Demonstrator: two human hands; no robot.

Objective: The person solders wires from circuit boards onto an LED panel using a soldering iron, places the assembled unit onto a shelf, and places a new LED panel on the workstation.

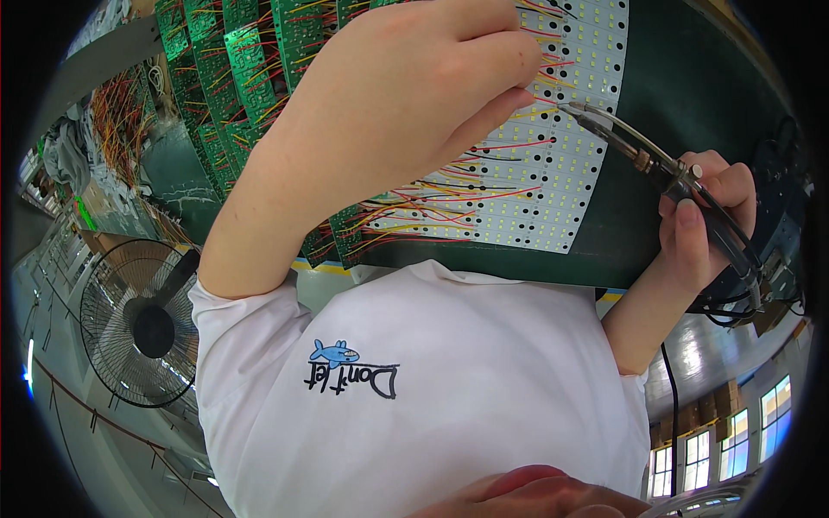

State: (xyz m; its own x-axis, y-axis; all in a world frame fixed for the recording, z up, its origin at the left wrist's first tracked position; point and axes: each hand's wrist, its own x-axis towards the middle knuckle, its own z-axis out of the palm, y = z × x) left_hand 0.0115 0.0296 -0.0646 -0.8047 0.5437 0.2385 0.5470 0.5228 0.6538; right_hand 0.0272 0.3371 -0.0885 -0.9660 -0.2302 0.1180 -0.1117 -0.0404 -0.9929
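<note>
My left hand reaches across the table, its thumb and fingers pinched together on a thin wire. In my right hand is a soldering iron with a slim metal tube running along it. Its tip meets the wire end at the white LED boards, which carry rows of small yellowish squares and black holes. Red, black and yellow wires lie over these boards, coming from green circuit boards lined up at the left. My left forearm hides part of the green boards.
The boards rest on a dark green tabletop. Red and yellow loose wires are heaped at the far left. A black fan stands left of me. Dark equipment with black cables sits by my right hand.
</note>
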